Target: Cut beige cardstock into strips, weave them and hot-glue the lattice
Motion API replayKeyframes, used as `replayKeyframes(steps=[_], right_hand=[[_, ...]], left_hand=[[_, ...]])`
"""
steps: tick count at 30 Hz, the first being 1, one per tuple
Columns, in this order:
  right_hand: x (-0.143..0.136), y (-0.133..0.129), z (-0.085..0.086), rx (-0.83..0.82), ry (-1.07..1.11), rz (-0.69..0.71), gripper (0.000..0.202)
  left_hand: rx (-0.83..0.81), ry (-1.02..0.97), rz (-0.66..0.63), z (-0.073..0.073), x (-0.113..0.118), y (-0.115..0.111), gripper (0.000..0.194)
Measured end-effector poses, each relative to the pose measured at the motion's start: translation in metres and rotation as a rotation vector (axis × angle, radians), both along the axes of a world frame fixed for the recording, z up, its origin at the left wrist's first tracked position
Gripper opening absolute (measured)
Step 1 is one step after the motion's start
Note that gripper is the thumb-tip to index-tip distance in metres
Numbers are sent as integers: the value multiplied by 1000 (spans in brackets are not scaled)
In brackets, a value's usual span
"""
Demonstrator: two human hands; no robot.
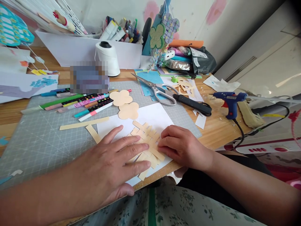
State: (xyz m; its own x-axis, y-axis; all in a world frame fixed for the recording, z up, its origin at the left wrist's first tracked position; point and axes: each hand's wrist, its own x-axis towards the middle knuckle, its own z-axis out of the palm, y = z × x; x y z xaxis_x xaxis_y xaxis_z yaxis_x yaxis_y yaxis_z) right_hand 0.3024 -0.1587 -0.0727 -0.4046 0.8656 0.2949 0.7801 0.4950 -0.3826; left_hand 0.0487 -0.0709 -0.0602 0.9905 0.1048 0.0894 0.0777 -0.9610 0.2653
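A lattice of woven cream paper strips lies on a white paper sheet. My left hand rests over its left part, fingers spread and holding it down. At the lattice's right edge, my right hand has its fingers closed in a pinch, apparently on the end of a paper strip; the fingertips are partly hidden. Just beyond the sheet are two cream flower-shaped paper cutouts, one overlapping the other. Left of the sheet lie a long loose strip and a shorter one, partly behind my left hand.
Grey cutting mat covers the desk. Several markers lie left; scissors and a black-handled cutter lie behind. A blue glue gun stands right, its cord trailing. White thread cone stands at the back.
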Motion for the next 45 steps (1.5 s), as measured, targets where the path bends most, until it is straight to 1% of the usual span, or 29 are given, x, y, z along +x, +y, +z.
replayKeyframes(steps=[2, 4, 6, 9, 11, 14, 18, 21, 24, 27, 29, 30, 32, 34, 36, 40, 45], right_hand=[[0, 0, 0, -1, -1, -4, 19], [2, 1, 0, -18, 16, -1, 18], [5, 2, 0, -45, 94, 0, 15], [10, 3, 2, -56, 209, -26, 10], [13, 3, 4, -57, 188, -52, 10], [15, 1, 7, -75, 110, -53, 13], [17, -3, 7, -60, 20, 17, 19], [20, -5, 8, -39, -29, 82, 22], [22, -8, 12, -64, -66, 158, 22], [25, -6, 18, -124, 17, 186, 20], [29, 0, 20, -145, 91, 155, 19], [31, 4, 21, -147, 97, 143, 23], [34, 17, 22, -144, 37, 153, 41], [35, 30, 22, -172, -53, 197, 61], [34, 42, 23, -221, -132, 220, 73], [31, 56, 27, -317, -214, 240, 72], [28, 63, 31, -359, -211, 293, 72]], left_hand=[[-5, -28, 40, -2, 0, -3, 39], [-11, -51, 39, -4, -1, -5, 40], [-12, -62, 26, -5, -2, -6, 41], [-10, -72, 55, -7, -3, -9, 39], [-13, -69, 70, -8, -3, -10, 37], [-16, -59, 72, -11, -4, -9, 39], [-6, -55, 30, -14, -4, -7, 41], [0, -60, 61, -14, -5, -10, 40], [2, -63, 88, -13, -4, -12, 39], [-5, -59, 31, -12, -3, -8, 41], [-11, -51, -5, -10, -2, -5, 43], [-13, -44, -13, -9, -2, -3, 44], [-13, -24, -27, -7, -2, -1, 45], [-3, -17, -36, -7, -3, 0, 49], [14, -18, -46, -9, -4, 0, 56], [21, -28, -90, -15, -6, 1, 64], [-7, -2, -55, -14, -7, 4, 59]])
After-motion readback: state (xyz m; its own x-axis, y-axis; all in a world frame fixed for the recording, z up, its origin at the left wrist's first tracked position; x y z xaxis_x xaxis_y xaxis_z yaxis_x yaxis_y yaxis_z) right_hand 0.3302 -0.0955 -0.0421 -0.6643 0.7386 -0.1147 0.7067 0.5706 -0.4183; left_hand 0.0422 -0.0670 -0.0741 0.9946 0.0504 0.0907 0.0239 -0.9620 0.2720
